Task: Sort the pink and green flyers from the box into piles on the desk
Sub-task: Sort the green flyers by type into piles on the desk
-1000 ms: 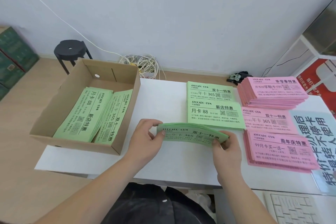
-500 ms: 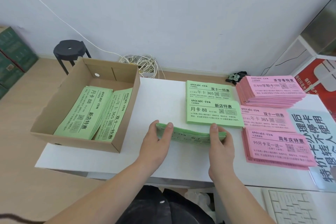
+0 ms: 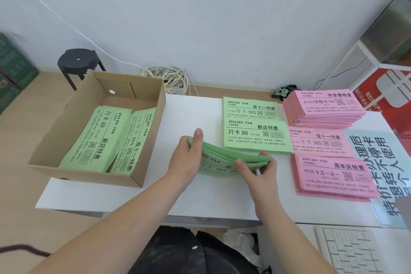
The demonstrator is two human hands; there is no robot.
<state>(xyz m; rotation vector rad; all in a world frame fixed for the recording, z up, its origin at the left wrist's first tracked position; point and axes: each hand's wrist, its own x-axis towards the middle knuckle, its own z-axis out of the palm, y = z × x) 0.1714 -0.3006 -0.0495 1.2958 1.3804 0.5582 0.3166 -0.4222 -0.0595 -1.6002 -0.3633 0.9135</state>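
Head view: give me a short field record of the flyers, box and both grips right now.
held: green 365 flyer bundle, bowed, over the white desk
left grip: holds bundle's left end
right grip: holds bundle's right end
cardboard box: two green flyer stacks inside
sorted: two green piles, three pink piles

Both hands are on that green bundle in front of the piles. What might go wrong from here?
1. The green bundle, printed 365, is bowed between the left hand and right hand; sheets may slip and fan out.
2. The nearest green pile is the 88 pile, which partly covers the 365 pile behind it, so the bundle might land on the wrong one or knock it askew.
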